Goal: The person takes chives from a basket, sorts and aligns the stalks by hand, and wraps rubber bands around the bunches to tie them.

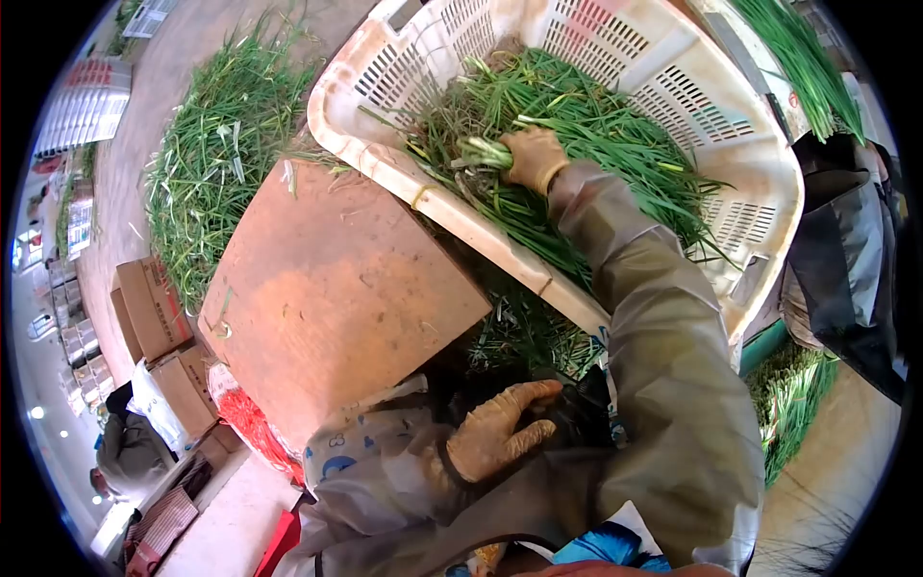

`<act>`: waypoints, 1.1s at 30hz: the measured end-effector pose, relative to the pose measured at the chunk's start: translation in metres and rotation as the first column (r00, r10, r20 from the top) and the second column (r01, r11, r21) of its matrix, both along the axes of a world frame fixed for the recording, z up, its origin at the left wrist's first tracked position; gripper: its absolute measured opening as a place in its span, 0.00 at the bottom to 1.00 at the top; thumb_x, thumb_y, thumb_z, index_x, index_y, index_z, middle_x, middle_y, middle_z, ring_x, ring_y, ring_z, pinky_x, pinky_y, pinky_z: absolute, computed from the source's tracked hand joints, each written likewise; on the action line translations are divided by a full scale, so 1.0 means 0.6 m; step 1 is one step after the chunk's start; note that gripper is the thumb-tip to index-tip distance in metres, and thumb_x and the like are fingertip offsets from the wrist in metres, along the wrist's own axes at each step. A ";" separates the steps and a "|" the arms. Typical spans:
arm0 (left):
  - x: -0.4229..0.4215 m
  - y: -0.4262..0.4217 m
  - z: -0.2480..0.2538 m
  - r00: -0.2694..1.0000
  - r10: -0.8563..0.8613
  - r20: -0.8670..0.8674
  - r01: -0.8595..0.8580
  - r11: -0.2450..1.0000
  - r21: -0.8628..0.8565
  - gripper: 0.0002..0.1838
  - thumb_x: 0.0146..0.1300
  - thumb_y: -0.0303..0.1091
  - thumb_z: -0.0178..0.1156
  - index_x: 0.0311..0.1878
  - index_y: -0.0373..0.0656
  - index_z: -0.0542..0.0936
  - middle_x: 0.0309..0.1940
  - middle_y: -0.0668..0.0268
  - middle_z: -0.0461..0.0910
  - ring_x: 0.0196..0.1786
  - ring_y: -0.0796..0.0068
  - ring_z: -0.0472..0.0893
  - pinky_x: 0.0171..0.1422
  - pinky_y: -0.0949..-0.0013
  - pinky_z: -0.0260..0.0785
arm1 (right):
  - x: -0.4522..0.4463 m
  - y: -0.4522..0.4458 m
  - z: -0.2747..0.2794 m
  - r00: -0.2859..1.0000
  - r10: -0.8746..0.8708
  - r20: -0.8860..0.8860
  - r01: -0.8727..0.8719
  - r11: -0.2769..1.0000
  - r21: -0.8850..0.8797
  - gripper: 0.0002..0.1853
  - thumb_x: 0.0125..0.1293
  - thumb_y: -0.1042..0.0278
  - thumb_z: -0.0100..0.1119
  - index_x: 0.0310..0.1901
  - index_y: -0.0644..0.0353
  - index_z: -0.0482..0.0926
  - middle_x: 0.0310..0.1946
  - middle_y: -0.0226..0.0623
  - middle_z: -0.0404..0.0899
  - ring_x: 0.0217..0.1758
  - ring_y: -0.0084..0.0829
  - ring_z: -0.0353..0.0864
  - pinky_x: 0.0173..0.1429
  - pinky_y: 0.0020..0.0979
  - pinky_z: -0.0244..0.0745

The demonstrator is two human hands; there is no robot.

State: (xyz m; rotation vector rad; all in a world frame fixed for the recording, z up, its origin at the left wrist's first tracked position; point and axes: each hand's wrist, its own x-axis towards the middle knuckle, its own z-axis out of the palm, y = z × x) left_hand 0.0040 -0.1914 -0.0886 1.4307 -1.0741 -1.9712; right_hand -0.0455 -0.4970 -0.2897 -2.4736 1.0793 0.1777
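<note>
My right hand point(534, 160), in a tan glove, reaches into a white plastic basket point(461, 213) and is closed around a bunch of chives point(484, 152). The pale stem ends stick out to the left of the fingers. More loose chives point(615, 125) fill the basket around the hand, with dry brownish strands at the left. My left hand point(500, 428), gloved too, is held in front of my body below the board, with its thumb and fingers apart and nothing in it.
A brown board point(336, 288) lies left of the basket. Beyond it, a heap of green trimmings point(226, 144) covers the floor. Cardboard boxes point(154, 308) and a red mesh sack point(252, 423) are at the left. Bundled chives point(803, 404) stand at the right, and more chives point(803, 62) lie upper right.
</note>
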 end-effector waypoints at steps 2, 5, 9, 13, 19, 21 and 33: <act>-0.007 0.008 -0.015 1.000 -0.012 0.028 0.014 0.997 -0.073 0.26 0.63 0.39 0.57 0.61 0.37 0.65 0.55 0.57 0.70 0.54 0.67 0.73 0.58 0.67 0.66 | -0.029 0.014 -0.038 0.971 -0.136 0.196 0.126 0.990 0.059 0.33 0.45 0.56 0.65 0.56 0.54 0.69 0.44 0.45 0.78 0.49 0.44 0.77 0.53 0.39 0.70; -0.017 0.011 -0.010 1.000 -0.016 0.018 0.018 0.994 -0.108 0.26 0.63 0.38 0.57 0.61 0.38 0.65 0.54 0.58 0.71 0.54 0.69 0.73 0.58 0.68 0.67 | -0.064 0.008 0.067 0.911 -0.380 0.157 0.323 0.898 0.300 0.39 0.43 0.56 0.69 0.59 0.55 0.67 0.43 0.46 0.77 0.48 0.43 0.76 0.53 0.34 0.70; -0.031 0.019 -0.020 0.995 0.096 -0.015 -0.097 0.985 -0.144 0.22 0.59 0.32 0.60 0.57 0.40 0.70 0.41 0.62 0.77 0.42 0.72 0.77 0.49 0.72 0.70 | -0.160 -0.021 0.141 0.398 -0.691 0.604 0.122 0.692 0.711 0.31 0.46 0.76 0.71 0.55 0.60 0.71 0.43 0.27 0.77 0.44 0.22 0.73 0.48 0.25 0.71; -0.028 0.003 -0.014 0.999 0.038 -0.019 -0.040 0.992 -0.120 0.22 0.61 0.33 0.59 0.59 0.41 0.69 0.46 0.63 0.75 0.48 0.75 0.74 0.54 0.72 0.67 | -0.210 0.010 0.265 0.456 -0.580 0.675 0.125 0.792 0.597 0.27 0.46 0.74 0.71 0.51 0.60 0.73 0.41 0.27 0.77 0.41 0.21 0.74 0.47 0.23 0.72; -0.034 -0.008 -0.017 0.987 0.150 -0.054 -0.160 0.928 -0.337 0.19 0.62 0.32 0.57 0.56 0.40 0.71 0.44 0.66 0.74 0.47 0.77 0.73 0.54 0.73 0.65 | -0.291 0.006 0.414 0.285 -0.506 0.814 0.231 0.860 0.454 0.15 0.55 0.65 0.63 0.43 0.63 0.78 0.37 0.31 0.80 0.39 0.26 0.77 0.49 0.29 0.70; -0.028 -0.016 -0.003 0.982 0.189 -0.025 -0.177 0.856 -0.486 0.19 0.63 0.32 0.57 0.56 0.39 0.70 0.48 0.64 0.73 0.50 0.76 0.73 0.55 0.72 0.65 | -0.317 0.023 0.506 0.223 -0.482 0.847 0.217 0.872 0.439 0.14 0.56 0.62 0.60 0.40 0.63 0.79 0.35 0.32 0.81 0.39 0.27 0.78 0.49 0.29 0.71; -0.117 -0.001 0.155 0.651 0.215 -0.728 -0.592 0.744 -0.309 0.42 0.49 0.42 0.70 0.63 0.37 0.61 0.57 0.59 0.68 0.60 0.67 0.67 0.64 0.67 0.59 | -0.228 0.313 0.662 0.319 -0.836 0.447 -0.229 0.390 0.892 0.16 0.51 0.67 0.67 0.42 0.62 0.78 0.34 0.33 0.81 0.34 0.26 0.80 0.40 0.26 0.76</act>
